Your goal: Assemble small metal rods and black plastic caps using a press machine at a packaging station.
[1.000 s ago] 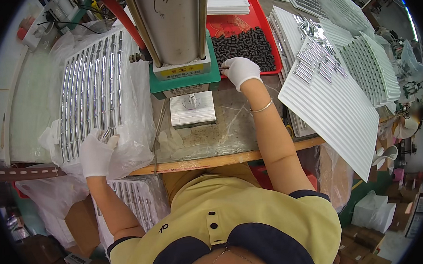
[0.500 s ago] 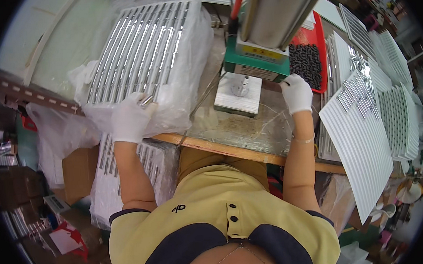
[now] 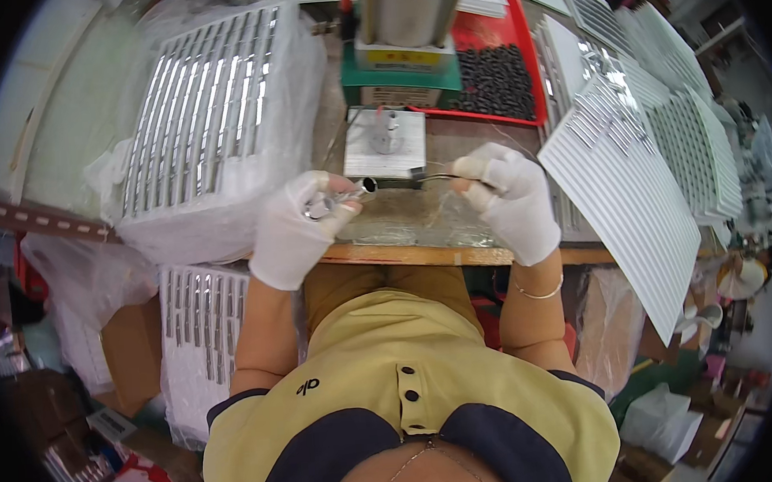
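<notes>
My left hand (image 3: 290, 234), in a white glove with bare fingertips, is closed round shiny silver tubes (image 3: 362, 189). One tube's open end faces right, and fingers hide the rest. Across from it, my gloved right hand (image 3: 521, 199) pinches metal tweezers (image 3: 446, 176). At the tweezers' tip is a small black plug-like piece (image 3: 417, 174), a short gap from the tube's end. Just beyond both hands lies a flat metal block (image 3: 372, 160) with a round fixture on top, under the green press head (image 3: 403, 85).
A red tray (image 3: 522, 34) holds many small black pieces (image 3: 496, 84) at the back right. Plastic-wrapped rows of silver tubes (image 3: 201, 102) stand at the left. A ribbed white panel (image 3: 617, 191) with loose tubes leans at the right. The bench's wooden edge (image 3: 413, 256) runs before me.
My left hand has come from the wrapped tube stack toward the middle, holding tubes. My right hand has drawn back from beside the red tray; the tweezers and black piece now show.
</notes>
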`<state>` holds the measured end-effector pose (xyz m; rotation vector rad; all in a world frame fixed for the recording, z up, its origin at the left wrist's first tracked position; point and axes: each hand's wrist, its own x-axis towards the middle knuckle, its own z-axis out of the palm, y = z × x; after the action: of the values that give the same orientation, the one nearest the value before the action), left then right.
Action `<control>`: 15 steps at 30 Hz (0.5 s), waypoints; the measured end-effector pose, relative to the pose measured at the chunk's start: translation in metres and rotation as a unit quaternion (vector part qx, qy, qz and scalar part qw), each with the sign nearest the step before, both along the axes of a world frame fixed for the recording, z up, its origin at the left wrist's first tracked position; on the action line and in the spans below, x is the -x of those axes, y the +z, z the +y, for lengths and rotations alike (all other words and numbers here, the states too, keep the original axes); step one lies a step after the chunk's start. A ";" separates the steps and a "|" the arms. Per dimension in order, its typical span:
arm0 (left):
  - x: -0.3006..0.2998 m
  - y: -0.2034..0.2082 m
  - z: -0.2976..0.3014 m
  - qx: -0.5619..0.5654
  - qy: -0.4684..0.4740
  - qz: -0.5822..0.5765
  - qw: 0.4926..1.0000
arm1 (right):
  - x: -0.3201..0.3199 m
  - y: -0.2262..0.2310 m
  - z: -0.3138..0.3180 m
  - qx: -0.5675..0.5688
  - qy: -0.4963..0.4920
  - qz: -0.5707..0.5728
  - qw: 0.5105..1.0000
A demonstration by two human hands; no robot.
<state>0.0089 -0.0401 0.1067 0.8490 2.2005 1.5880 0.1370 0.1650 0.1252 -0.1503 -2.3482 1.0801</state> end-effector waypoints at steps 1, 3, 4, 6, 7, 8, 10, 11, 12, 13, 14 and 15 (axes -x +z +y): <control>-0.004 -0.012 0.012 0.013 -0.008 0.035 0.999 | 0.001 0.004 -0.003 -0.053 -0.013 -0.003 0.998; -0.011 -0.022 0.029 0.002 -0.028 0.051 0.998 | -0.003 0.004 0.001 -0.110 -0.024 -0.021 0.993; -0.015 -0.024 0.037 -0.005 -0.032 0.068 0.997 | -0.007 0.003 0.005 -0.126 -0.034 -0.052 0.990; -0.020 -0.028 0.052 -0.033 -0.053 0.064 0.996 | -0.015 0.007 0.012 -0.195 -0.051 -0.080 0.976; -0.021 -0.032 0.057 -0.024 -0.059 0.043 0.997 | -0.019 0.009 0.015 -0.260 -0.058 -0.105 0.958; -0.022 -0.036 0.064 -0.017 -0.066 0.024 0.997 | -0.021 0.009 0.017 -0.262 -0.068 -0.108 0.956; -0.022 -0.047 0.072 -0.009 -0.074 0.033 0.997 | -0.019 0.006 0.018 -0.336 -0.092 -0.137 0.927; -0.023 -0.052 0.076 0.001 -0.072 0.044 0.996 | -0.019 0.003 0.020 -0.367 -0.094 -0.186 0.906; -0.025 -0.056 0.080 -0.002 -0.082 0.044 0.996 | -0.020 0.001 0.024 -0.369 -0.103 -0.190 0.904; -0.026 -0.060 0.084 -0.013 -0.090 0.035 0.995 | -0.022 -0.002 0.028 -0.371 -0.089 -0.207 0.901; -0.028 -0.066 0.087 -0.022 -0.097 0.025 0.995 | -0.022 -0.005 0.030 -0.371 -0.073 -0.224 0.898; -0.030 -0.074 0.091 -0.052 -0.095 0.004 0.994 | -0.022 -0.006 0.031 -0.381 -0.069 -0.241 0.890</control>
<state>0.0392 0.0513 0.0322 1.0614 1.9902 1.6190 0.1589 0.1965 0.1195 -0.3073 -2.9619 -0.0241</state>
